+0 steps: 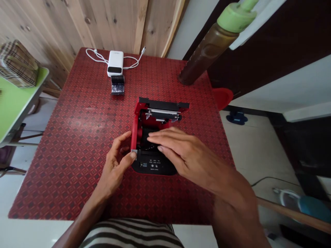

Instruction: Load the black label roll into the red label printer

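Note:
A red and black printer (155, 167), its look that of a small receipt or label printer, stands on the table with its lid (164, 105) raised. My left hand (119, 158) holds its left side, the thumb on the front left corner by a small grey square patch and the fingers along the red wall. Over the open compartment reaches my right hand (178, 148), its fingers stretched out close together. Their tips are above or on the dark inside; I cannot tell whether they touch it. That hand covers the right part of the compartment.
The red patterned table (77, 137) bears a white power bank (115, 62) with a white cable and a dark ribbon-like piece (118, 85) near it. A tall brown bottle (204, 55) with a green cap stands back right. A green table (15, 96) is at left.

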{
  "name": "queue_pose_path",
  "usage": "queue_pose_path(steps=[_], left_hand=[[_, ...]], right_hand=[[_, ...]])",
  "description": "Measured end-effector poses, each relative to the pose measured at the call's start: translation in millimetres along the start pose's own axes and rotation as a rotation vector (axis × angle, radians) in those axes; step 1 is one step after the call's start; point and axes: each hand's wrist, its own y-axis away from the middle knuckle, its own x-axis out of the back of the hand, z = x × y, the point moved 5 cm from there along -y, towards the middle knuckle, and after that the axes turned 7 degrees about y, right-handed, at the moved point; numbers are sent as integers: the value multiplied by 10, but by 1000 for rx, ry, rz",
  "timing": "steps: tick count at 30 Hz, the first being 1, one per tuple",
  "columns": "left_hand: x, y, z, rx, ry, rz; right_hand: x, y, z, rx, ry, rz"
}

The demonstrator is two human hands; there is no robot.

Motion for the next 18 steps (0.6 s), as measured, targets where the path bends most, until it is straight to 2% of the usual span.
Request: queue_pose_path(steps=[5, 10, 14, 18], left_hand=[[6, 13, -12, -14, -24, -3], [92, 0, -35, -15, -15, 7], [139, -205, 244, -174, -170, 53], [-1, -577, 628, -359, -260, 23]], right_hand=[[-9, 55, -53, 18, -9, 2], [-87, 86, -97, -4, 27, 136], [-43, 229, -196, 26, 42, 335], [-51, 350, -276, 32, 90, 421]])
